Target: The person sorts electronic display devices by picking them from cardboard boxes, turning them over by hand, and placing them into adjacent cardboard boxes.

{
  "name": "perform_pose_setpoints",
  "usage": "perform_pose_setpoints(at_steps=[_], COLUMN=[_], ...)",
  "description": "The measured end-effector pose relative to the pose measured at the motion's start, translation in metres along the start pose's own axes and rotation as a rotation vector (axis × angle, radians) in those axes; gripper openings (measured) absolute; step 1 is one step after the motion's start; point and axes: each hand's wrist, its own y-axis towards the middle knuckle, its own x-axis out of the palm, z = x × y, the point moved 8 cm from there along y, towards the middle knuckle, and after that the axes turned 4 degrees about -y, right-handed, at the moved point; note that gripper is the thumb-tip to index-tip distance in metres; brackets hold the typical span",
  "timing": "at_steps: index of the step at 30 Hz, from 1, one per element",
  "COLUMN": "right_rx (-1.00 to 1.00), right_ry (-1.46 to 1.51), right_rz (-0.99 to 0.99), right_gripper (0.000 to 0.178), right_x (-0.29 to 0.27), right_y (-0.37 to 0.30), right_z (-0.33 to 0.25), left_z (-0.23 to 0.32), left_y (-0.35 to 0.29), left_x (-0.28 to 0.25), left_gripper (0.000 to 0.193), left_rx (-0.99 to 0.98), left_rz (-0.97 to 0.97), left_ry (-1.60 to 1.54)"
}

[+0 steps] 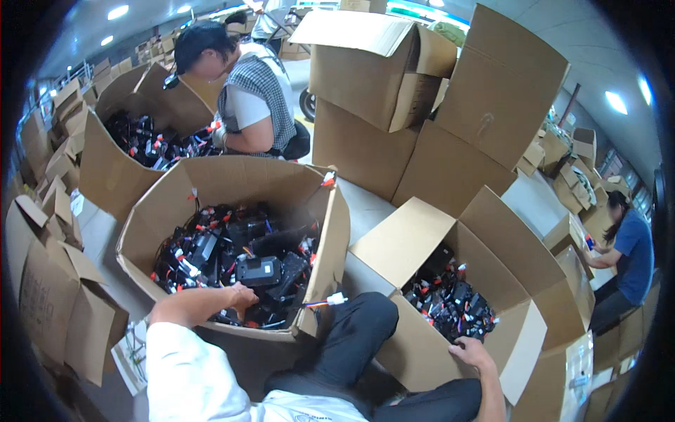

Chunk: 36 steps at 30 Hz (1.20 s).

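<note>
My left hand [242, 298] reaches over the near wall of a large open cardboard box [144, 224] and down into its pile. Its fingers are mostly lost among the dark parts, so what they hold cannot be made out. Just beyond it lies a flat black electronic module [259, 271], with many similar cabled modules around it. My right hand [472, 352] is closed over the near rim of a smaller open carton [415, 344]. Inside that carton is a heap of black modules [450, 302] with wires and red and white connectors.
A white connector [337, 299] on coloured wires hangs over the big box's right wall. Beyond, a person [256, 105] bends over another box [105, 169] of modules. Tall cartons [358, 77] stand stacked behind. Another person [626, 246] sits at far right. Folded cardboard [56, 295] leans at left.
</note>
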Motion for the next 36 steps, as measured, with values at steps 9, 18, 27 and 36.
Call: perform_pose_setpoints(at_steps=[9,18,27,36], right_rx=[0.033,0.000,0.028,-0.044], right_ry=[0.006,0.020,0.123,0.064], right_rz=[0.042,0.127,0.116,0.035], right_gripper=[0.057,0.052,0.047,0.052], right_x=[-0.006,-0.002,0.010,0.002], right_y=[-0.050,-0.072,-0.057,-0.030], right_z=[0.028,0.059,0.083,0.004], left_z=[0.034,0.053,-0.036,0.021], left_y=[-0.021,0.024,-0.115,-0.410], left_x=[-0.025,0.009,-0.096,-0.278], left_gripper=[0.078,0.078,0.064,0.048], left_rx=[0.163,0.099,-0.260,0.009], left_rz=[0.136,-0.145,0.452,1.499], left_ry=[0.037,0.127,-0.542,-1.348])
